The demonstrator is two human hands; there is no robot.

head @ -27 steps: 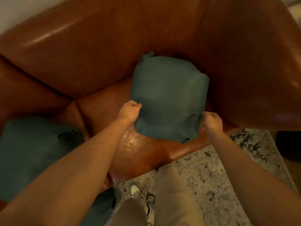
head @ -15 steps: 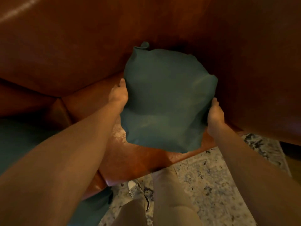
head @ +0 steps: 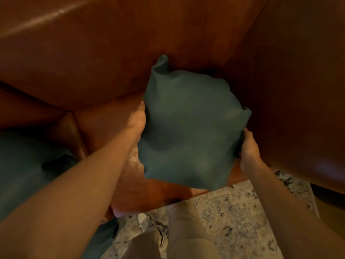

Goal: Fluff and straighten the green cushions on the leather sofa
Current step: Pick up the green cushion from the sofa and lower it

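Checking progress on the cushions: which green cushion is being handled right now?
The cushion in the sofa corner, held between the left hand and right hand; the other cushion lies untouched at left.

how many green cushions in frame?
2. One green cushion in the sofa corner, held between the left hand and right hand; a second cushion lies at the left edge, partly cut off.

A green cushion point(head: 188, 128) sits in the sofa point(head: 112, 53) corner, against the backrest. The left hand point(head: 137, 121) presses its left edge; the right hand point(head: 249, 148) grips its right edge. A second cushion point(head: 28, 165) lies on the sofa's left seat. A speckled rug point(head: 242, 221) lies before the sofa.
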